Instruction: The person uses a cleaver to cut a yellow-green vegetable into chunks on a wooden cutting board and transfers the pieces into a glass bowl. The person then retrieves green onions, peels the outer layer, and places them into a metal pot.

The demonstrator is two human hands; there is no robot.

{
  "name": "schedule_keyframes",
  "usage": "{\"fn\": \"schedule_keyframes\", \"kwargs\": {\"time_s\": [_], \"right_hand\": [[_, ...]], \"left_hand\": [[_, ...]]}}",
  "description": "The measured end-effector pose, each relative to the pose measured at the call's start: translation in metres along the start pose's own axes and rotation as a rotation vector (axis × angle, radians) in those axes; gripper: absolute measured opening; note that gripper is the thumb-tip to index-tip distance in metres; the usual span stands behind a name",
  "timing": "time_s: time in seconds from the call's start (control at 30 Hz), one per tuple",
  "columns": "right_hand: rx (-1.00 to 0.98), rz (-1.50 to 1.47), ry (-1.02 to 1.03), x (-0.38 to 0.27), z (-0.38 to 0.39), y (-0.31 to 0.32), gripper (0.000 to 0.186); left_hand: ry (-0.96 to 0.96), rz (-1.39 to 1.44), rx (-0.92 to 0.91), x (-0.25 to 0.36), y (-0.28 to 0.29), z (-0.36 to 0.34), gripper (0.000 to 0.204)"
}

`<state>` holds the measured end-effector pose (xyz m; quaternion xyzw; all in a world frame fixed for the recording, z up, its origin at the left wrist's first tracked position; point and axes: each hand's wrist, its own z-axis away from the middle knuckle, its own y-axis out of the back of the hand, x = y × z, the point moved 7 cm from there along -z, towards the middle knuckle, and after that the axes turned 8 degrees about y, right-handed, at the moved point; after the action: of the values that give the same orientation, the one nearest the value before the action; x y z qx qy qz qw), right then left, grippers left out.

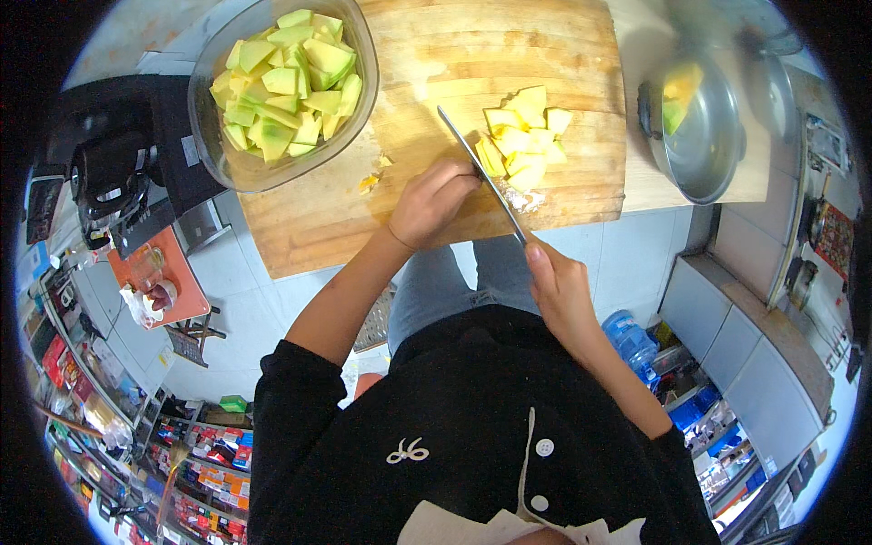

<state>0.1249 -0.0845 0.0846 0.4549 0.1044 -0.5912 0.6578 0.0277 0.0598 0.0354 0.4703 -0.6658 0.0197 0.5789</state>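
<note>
From the head view, my right hand (560, 289) is closed around the handle of a knife (481, 174), its blade slanting up across the board (309, 218). My left hand (431, 203) rests curled beside the blade, holding nothing. The cut yellow chunks (521, 141) lie just right of the blade. A bowl (359, 100) of green pieces sits upper left, and a pot (707, 136) to the right.

A glass bowl (204, 136) of green-yellow chunks sits at the board's left; a steel pot (704, 136) stands right; a blue bottle (631, 338) and stocked shelves (195, 463) lie below
</note>
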Motion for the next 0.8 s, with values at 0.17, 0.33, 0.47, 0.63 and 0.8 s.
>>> {"fn": "schedule_keyframes", "kwargs": {"time_s": [0.17, 0.33, 0.47, 0.63, 0.8], "right_hand": [[0.105, -0.071, 0.206, -0.003, -0.044, -0.022, 0.046], [0.063, -0.42, -0.08, 0.01, -0.031, 0.008, 0.054], [0.145, -0.113, 0.197, -0.018, -0.034, 0.059, 0.054], [0.185, 0.389, 0.319, -0.026, -0.027, 0.081, 0.05], [0.169, 0.587, 0.541, -0.029, -0.023, 0.084, 0.044]], "left_hand": [[0.024, 0.016, -0.007, 0.001, 0.001, 0.001, 0.018], [0.163, -0.004, 0.015, -0.002, -0.013, 0.003, 0.021], [0.258, -0.05, 0.058, -0.005, -0.028, -0.008, 0.025], [0.304, -0.019, 0.378, 0.019, 0.007, -0.03, 0.021], [0.071, -0.023, 0.101, 0.093, 0.017, -0.061, 0.015]]}}
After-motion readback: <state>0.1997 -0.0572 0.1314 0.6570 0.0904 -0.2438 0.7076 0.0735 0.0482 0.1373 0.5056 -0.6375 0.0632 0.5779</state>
